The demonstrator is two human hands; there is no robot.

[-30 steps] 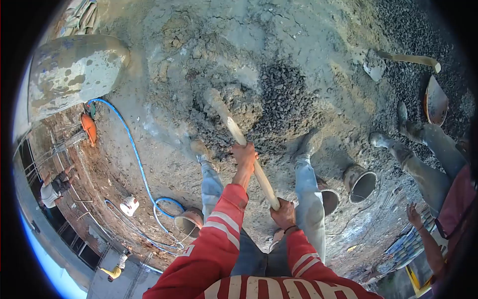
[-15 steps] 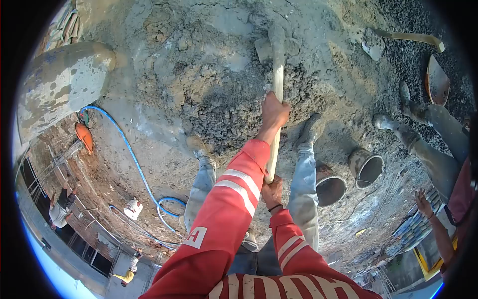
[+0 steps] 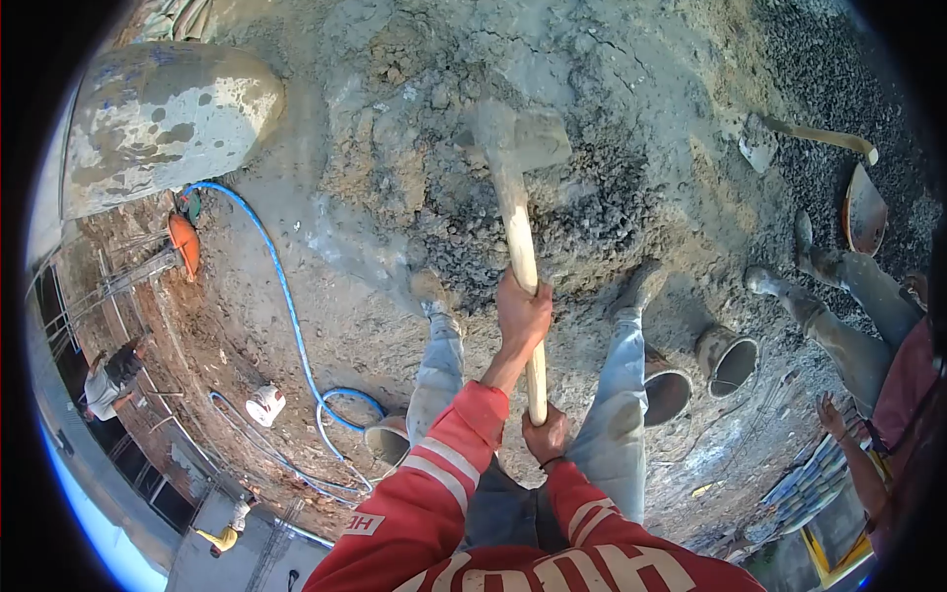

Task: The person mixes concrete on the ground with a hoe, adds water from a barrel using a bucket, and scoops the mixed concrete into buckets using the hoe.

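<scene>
A hoe with a pale wooden handle (image 3: 520,232) points away from me over the grey wet mix. Its mud-caked blade (image 3: 541,138) is low over or on the heap; exact contact I cannot tell. My left hand (image 3: 524,314) is wrapped round the handle about midway. Close to my body, my right hand (image 3: 546,437) is closed on the handle's butt end. Below the blade lies a lumpy heap of gravelly grey mix (image 3: 592,212), just in front of my spread, mud-covered boots.
Two buckets (image 3: 728,360) stand right of my leg. A co-worker's muddy legs (image 3: 843,331) are at right, near another hoe (image 3: 819,136) and dark gravel (image 3: 838,69). At left are a mixer drum (image 3: 168,118), a blue hose (image 3: 281,281) and a white bucket (image 3: 264,405).
Both hands and the hoe have come nearer my body. The blade has turned, showing more of its right side, and the handle now leans left at its far end. The camera view has shifted too.
</scene>
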